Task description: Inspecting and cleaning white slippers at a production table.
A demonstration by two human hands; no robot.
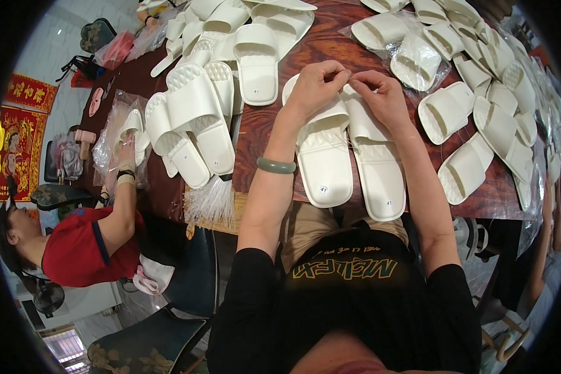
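Observation:
Two white slide slippers lie side by side before me, toes away: a left slipper (323, 168) and a right slipper (380, 181), each with a small round sticker at the heel. Over the left one's toe end is my left hand (321, 88), its thumb and fingertips pinched together. My right hand (381, 96) pinches close beside it, above the right slipper's strap. The fingertips of both hands nearly meet over the inner sides of the slippers. What they hold is too fine to make out. A few thin, clear strands show between the straps.
White slippers (196, 118) are piled to the left, and more slippers (489, 124) heap along the right, some in clear bags (417, 59). A bundle of clear plastic strands (210, 202) lies at the table's (255, 131) near edge. A co-worker in red (90, 246) reaches over bagged slippers.

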